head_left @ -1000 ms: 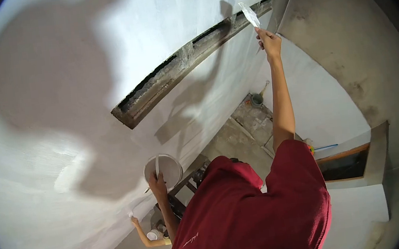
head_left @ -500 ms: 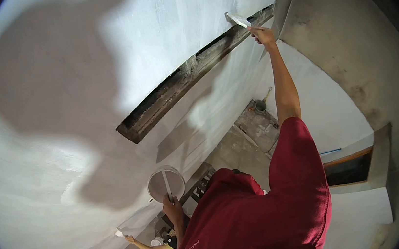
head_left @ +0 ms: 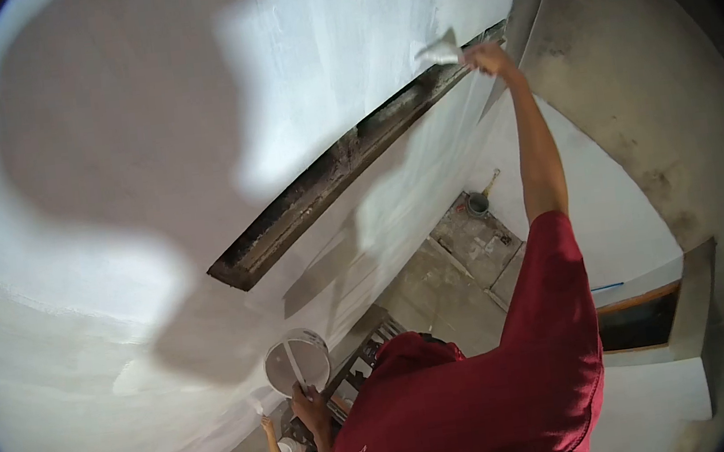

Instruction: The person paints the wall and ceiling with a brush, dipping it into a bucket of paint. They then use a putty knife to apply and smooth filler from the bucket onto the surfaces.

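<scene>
My right hand (head_left: pixel 488 58), at the upper right with the arm stretched out, is closed round the handle of a wide paintbrush (head_left: pixel 441 54). The brush's whitish head lies against the pale wall (head_left: pixel 359 39), just above the right end of a long dark slot (head_left: pixel 312 182) in it. Lower down, my left hand (head_left: pixel 310 405) grips a round bucket (head_left: pixel 309 348) by the pale strip that crosses its mouth. Greyish-white stuff shows inside the bucket.
Below, another person's arm (head_left: pixel 275 446) holds a small white-headed tool (head_left: pixel 259 407) near the wall. A dark pot (head_left: pixel 477 204) with a stick stands on the floor (head_left: pixel 421 277). A framed opening (head_left: pixel 641 324) is at the right. A large head-shaped shadow covers the wall's upper left.
The brush has turned and shifted slightly right and down with my right hand. The view has moved a little. The other person's hand now shows farther right and higher.
</scene>
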`<state>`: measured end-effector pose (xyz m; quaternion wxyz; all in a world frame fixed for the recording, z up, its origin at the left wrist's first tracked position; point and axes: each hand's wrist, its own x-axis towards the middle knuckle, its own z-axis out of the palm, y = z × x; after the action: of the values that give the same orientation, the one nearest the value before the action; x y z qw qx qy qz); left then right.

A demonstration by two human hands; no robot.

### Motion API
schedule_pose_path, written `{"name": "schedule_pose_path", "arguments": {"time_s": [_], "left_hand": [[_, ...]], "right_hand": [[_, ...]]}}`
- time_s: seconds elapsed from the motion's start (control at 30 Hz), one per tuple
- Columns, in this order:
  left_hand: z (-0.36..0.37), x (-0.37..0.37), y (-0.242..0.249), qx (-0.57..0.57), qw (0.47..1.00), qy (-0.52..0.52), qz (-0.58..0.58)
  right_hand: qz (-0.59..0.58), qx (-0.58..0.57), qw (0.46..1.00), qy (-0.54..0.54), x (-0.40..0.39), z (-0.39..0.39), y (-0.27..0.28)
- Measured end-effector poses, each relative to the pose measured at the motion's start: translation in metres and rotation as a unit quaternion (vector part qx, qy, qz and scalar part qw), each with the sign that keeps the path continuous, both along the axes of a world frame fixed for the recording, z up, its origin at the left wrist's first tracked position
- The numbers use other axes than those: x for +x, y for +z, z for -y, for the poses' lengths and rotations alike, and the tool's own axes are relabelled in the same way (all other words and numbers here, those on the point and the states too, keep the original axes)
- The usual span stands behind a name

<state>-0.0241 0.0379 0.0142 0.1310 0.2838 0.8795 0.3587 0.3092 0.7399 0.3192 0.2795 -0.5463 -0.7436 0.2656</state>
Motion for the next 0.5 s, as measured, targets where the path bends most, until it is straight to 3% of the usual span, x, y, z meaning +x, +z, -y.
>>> {"name": "schedule_pose_path", "arguments": {"time_s": [0.13,0.2,0.3,0.4,0.47,0.5], "left_hand": [[0.006,-0.005,-0.018,-0.023,1.000,0.005,0.012],[0.001,-0.002,-0.011,-0.007,1.000,0.010,-0.001],[0.001,0.004,0.006,0.013,1.000,0.012,-0.006],[-0.003,0.008,0.011,0.018,1.000,0.017,0.012],[-0.005,0.006,0.013,0.022,1.000,0.017,0.014],[-0.002,0.006,0.014,0.023,1.000,0.011,0.011]], "right_hand": [[-0.012,0.099,0.995,0.011,0.010,-0.039,0.109],[0.013,0.137,0.990,-0.011,0.010,-0.007,0.161],[-0.156,0.205,0.966,0.006,0.025,-0.015,0.168],[-0.262,0.263,0.928,0.017,-0.005,-0.016,0.103],[-0.223,0.214,0.950,0.049,-0.025,-0.012,0.033],[-0.237,0.255,0.935,0.059,-0.036,-0.012,-0.013]]}}
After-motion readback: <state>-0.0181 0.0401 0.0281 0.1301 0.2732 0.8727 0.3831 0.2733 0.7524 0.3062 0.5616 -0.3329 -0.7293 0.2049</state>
